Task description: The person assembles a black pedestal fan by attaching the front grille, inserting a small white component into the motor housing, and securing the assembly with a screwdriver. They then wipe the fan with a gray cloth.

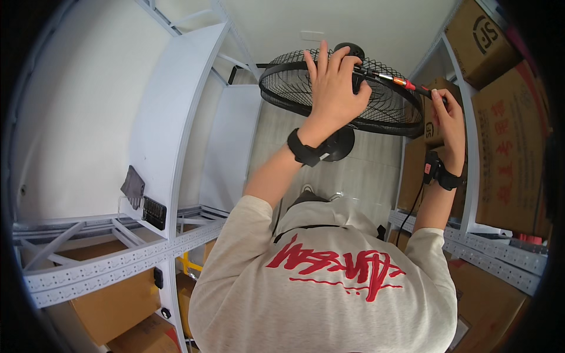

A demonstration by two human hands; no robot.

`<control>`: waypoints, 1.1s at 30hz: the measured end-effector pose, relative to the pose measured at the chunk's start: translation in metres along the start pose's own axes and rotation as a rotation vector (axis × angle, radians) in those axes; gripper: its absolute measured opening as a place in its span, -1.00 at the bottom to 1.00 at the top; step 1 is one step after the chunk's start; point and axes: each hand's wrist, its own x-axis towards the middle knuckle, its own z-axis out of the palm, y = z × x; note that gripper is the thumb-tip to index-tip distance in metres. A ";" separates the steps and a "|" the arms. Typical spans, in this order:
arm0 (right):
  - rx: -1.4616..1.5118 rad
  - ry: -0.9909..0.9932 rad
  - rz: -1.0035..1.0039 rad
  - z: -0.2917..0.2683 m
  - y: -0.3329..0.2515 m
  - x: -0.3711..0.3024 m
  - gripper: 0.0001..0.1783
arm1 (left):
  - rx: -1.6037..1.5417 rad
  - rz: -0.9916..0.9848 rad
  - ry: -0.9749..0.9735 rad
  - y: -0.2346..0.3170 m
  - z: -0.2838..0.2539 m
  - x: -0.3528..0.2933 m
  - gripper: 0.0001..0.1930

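Observation:
A black floor fan [282, 88] with a wire grille stands in front of me, its round base [338, 146] on the floor. My left hand [336, 88] lies over the top of its rim, outer fingers spread, with thumb and index finger bent around a black part of the fan. In my right hand [450, 117] is a screwdriver [406, 83] with a red and black handle, gripped at the handle's end. Its shaft points left toward the rim beside my left thumb; the tip's exact contact is hard to make out.
White metal shelving flanks me, with a shelf board [170, 112] on the left bearing a grey glove [133, 187] and a black bit case [154, 213]. Cardboard boxes [509, 147] fill the right rack. More boxes [118, 303] sit low on the left. A white wall rises behind the fan.

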 end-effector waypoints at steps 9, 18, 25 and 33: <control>-0.069 0.079 0.061 0.002 -0.007 -0.013 -0.69 | 0.009 0.005 0.078 0.009 0.014 0.001 -0.62; -0.034 0.102 0.078 0.001 0.003 -0.015 -0.75 | -0.050 0.075 0.128 0.006 0.017 -0.005 -0.58; 0.050 0.117 0.022 0.006 0.000 -0.016 -0.79 | -0.070 0.044 0.129 0.006 0.014 -0.003 -0.59; 0.071 -0.026 0.068 -0.016 0.011 -0.009 -0.79 | -0.099 0.019 0.150 0.006 0.016 0.000 -0.60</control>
